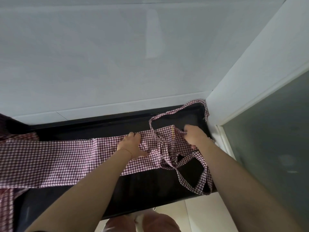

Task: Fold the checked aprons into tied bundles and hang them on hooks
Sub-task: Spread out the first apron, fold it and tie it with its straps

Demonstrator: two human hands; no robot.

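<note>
Our left hand (132, 145) lies flat on the apron (66, 158), fingers straight and spread, thumb out to the right, pressing the cloth down onto the worktop (142, 186). We wear a thin bracelet (126, 150) at that wrist. Our right hand (194, 136) is curled into the cloth at the apron's right end, fingers bunched round a gather of the checked fabric near a yellow tag (172, 133) that runs down the cloth just left of the knuckles.

We see the apron folded into a long band that stretches across the black worktop from the left edge of view to the right hand. Its check is dark red and white. At the far left more checked cloth (6, 206) hangs down over the front of the worktop; we cannot tell whether it belongs to the same apron.

We see the straps (167, 114) loose at the right end. One loops back toward the wall (117, 56) and reaches the corner where the wall meets a white pillar (250, 72). Others trail forward in tangled loops over the worktop and drape over its front edge beside our right forearm.

Behind the worktop rises the pale grey wall. To the right of the pillar stands a dark glass panel (275, 139). Below the front edge we see pale floor tiles (200, 215) and our knees in pinkish cloth (150, 223).
</note>
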